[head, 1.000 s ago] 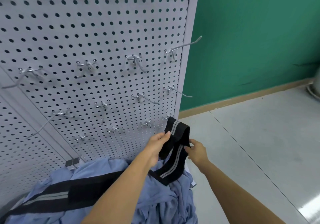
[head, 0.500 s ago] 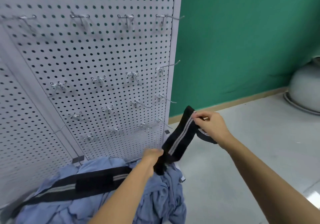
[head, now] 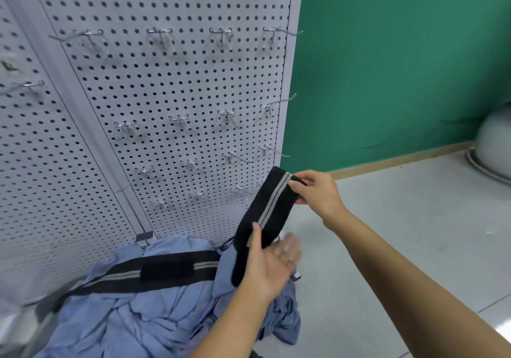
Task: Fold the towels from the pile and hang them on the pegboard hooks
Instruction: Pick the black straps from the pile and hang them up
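Two hands are up in front of the white perforated metal pegboard point(head: 179, 81), with one narrow black towel with grey stripes down its middle point(head: 272, 208) stretched aslant between them. The right hand point(head: 318, 191) pinches the towel's upper end, fingers curled over the edge. Lower down, the left hand point(head: 269, 266) lies palm up with fingers straight and blurred, its thumb laid flat on the cloth, not clenched.

A second black striped towel point(head: 166, 270) lies across the crumpled pile of light blue cloths point(head: 166, 316) at the foot of the board. How many blue pieces are in the pile cannot be told.

The silver wire hooks point(head: 221, 32) on the main panel sit in four rows: four, four, four, then three in sight in the bottom row. One more hook point(head: 27, 85) shows on the left panel. All of them hang bare. To the right are a green wall point(head: 401, 67), a grey floor point(head: 401, 247) and one grey rounded object point(head: 495, 147) at the edge.
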`<state>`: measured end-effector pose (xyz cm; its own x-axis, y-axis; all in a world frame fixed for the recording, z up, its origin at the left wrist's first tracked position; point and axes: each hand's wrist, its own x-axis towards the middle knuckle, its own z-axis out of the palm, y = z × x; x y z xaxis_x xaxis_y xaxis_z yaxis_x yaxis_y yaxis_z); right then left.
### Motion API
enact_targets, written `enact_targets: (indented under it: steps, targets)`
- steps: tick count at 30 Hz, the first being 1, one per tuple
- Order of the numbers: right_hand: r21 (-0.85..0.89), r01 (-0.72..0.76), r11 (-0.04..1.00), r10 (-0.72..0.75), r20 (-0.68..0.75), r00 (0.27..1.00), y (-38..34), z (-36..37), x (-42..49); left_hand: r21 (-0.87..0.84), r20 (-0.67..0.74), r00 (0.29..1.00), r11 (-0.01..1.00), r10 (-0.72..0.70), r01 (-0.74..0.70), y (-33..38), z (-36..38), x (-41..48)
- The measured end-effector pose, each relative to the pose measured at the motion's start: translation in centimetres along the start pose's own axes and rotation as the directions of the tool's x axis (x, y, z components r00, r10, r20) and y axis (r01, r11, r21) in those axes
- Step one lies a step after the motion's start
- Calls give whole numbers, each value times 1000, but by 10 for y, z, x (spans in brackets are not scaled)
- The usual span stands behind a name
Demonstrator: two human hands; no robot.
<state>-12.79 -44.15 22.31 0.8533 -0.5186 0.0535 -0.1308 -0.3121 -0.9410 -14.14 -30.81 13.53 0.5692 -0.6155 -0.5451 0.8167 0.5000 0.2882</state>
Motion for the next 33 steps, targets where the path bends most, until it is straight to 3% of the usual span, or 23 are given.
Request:
enact_targets:
  steps: [2, 4, 12, 16, 19, 23, 27, 29, 33]
  targets:
    - [82, -110, 990, 112, -14, 994, 12, -4, 5, -169, -109, 973, 961, 202, -219, 7, 6, 9]
    - [111, -195, 974, 200, -38, 979, 28, -9, 11, -234, -173, 952, 928, 252, -289, 16, 6, 21]
    - [94, -325, 941, 326, 7, 945, 68, -24, 41, -89, -222, 975, 996, -22, 2, 18, -9, 51]
    - [238, -313, 919, 298, 99, 949, 67, -18, 62, -155, -211, 976, 985, 43, -77, 33, -6, 66]
    - [347, -335, 876, 325, 89, 942, 70, -10, 77, -197, -216, 970, 969, 108, -152, 50, 1, 80]
    - [503, -366, 783, 360, 114, 926, 74, -6, 89, -269, -110, 983, 947, 149, -174, 65, 16, 91]
    - [538, -426, 727, 445, 104, 890, 80, -12, 92, -172, -65, 998, 984, 25, -36, 60, 14, 88]
    - [548, -466, 695, 447, 179, 877, 83, -14, 87, -184, -75, 997, 982, 29, -43, 51, 10, 86]
    - [417, -530, 738, 449, 283, 848, 90, -21, 73, -202, -136, 989, 976, 53, -80, 34, -2, 77]
